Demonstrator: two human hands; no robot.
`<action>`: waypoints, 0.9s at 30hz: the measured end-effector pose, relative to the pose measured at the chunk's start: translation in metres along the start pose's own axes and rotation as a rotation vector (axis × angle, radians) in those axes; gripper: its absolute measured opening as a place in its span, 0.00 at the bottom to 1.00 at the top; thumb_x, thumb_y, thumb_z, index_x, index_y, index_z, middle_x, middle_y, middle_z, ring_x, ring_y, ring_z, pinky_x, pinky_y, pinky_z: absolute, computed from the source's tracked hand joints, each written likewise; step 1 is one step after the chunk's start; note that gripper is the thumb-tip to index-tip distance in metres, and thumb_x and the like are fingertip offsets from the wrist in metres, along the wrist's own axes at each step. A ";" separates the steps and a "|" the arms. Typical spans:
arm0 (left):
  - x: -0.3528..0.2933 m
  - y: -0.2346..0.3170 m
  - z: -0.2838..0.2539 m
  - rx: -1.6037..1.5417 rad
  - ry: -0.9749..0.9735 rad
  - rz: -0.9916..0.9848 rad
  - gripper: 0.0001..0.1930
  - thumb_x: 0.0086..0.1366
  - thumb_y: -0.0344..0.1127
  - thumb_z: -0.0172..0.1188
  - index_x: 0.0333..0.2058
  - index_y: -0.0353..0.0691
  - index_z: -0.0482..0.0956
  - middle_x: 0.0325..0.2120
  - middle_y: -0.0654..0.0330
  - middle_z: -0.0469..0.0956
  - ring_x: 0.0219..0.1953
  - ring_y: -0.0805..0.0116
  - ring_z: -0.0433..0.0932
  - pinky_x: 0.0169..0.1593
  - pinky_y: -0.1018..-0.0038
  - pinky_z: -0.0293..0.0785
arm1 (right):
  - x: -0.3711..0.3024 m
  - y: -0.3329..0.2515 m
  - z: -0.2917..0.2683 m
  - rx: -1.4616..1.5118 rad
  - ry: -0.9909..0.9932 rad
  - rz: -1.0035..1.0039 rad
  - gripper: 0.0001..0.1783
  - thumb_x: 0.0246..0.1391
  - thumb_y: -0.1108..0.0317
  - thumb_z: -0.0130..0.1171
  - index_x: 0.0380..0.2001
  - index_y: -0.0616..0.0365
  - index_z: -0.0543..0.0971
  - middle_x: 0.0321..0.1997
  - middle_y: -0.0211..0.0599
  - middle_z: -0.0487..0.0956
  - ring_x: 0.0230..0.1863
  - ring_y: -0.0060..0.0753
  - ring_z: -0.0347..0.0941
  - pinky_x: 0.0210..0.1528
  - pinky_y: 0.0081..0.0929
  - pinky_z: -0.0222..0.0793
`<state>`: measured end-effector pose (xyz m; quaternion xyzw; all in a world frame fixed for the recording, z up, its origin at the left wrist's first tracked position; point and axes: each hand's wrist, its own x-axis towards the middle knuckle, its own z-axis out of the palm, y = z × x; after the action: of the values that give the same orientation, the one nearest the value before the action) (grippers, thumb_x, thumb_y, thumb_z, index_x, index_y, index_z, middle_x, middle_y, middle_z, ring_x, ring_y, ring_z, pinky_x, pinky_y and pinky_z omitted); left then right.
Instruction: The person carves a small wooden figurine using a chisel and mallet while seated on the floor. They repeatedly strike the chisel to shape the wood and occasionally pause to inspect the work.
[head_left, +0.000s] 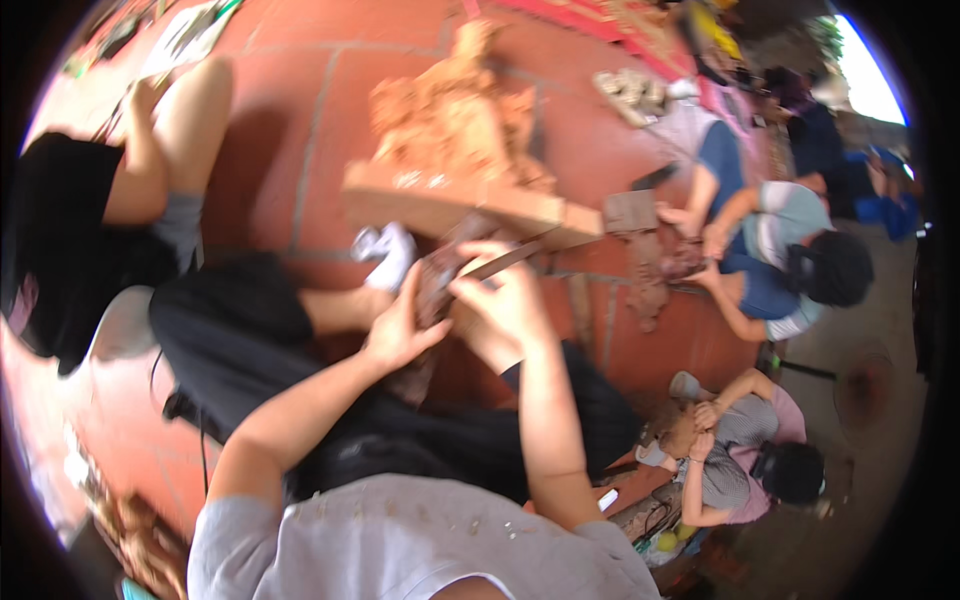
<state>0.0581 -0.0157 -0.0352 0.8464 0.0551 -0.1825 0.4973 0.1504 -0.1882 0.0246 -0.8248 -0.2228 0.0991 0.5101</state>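
I sit on the floor with my legs folded, bent over a dark brown carved piece (pixel 432 290) that looks like wood. My left hand (pixel 402 328) is wrapped round its near side and steadies it. In my right hand (pixel 508 302) is a long flat tool, like a file or a chisel (pixel 510 260). Its inner end lies close to the piece, and its other end points up to the right. Blur hides whether the tool touches the piece. Just beyond my hands stands a large orange-brown carving (pixel 455 110) on a thick block base (pixel 450 200).
Red tiles (pixel 270 190) cover the floor. A white crumpled thing (pixel 388 252) lies by my foot. Right of me, a person (pixel 790 215) handles a brown carved piece (pixel 648 270); another person (pixel 740 450) sits nearer. One in black (pixel 75 230) sits left. Carved wood (pixel 140 540) lies lower left.
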 end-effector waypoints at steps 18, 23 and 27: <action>0.004 -0.025 0.021 -0.149 0.158 0.211 0.55 0.51 0.45 0.66 0.68 0.41 0.36 0.47 0.37 0.73 0.48 0.43 0.75 0.50 0.61 0.72 | 0.006 0.002 0.000 0.168 0.012 0.180 0.12 0.51 0.65 0.63 0.37 0.60 0.80 0.40 0.41 0.80 0.47 0.41 0.74 0.49 0.37 0.68; 0.002 -0.027 0.018 -0.157 0.104 0.115 0.55 0.51 0.46 0.66 0.68 0.41 0.36 0.46 0.36 0.74 0.47 0.44 0.76 0.49 0.61 0.72 | 0.006 0.004 0.004 -0.138 0.034 -0.108 0.13 0.51 0.64 0.65 0.36 0.62 0.80 0.40 0.37 0.80 0.48 0.37 0.74 0.50 0.34 0.69; 0.003 -0.031 0.025 -0.099 0.135 0.165 0.56 0.50 0.47 0.66 0.68 0.41 0.36 0.46 0.36 0.73 0.48 0.42 0.75 0.51 0.60 0.71 | 0.010 0.005 -0.009 0.222 -0.002 0.384 0.12 0.53 0.64 0.64 0.36 0.61 0.81 0.37 0.39 0.81 0.40 0.33 0.77 0.46 0.31 0.71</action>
<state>0.0457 -0.0223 -0.0727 0.8327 0.0277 -0.0807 0.5471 0.1642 -0.1927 0.0248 -0.7908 -0.0501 0.2193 0.5693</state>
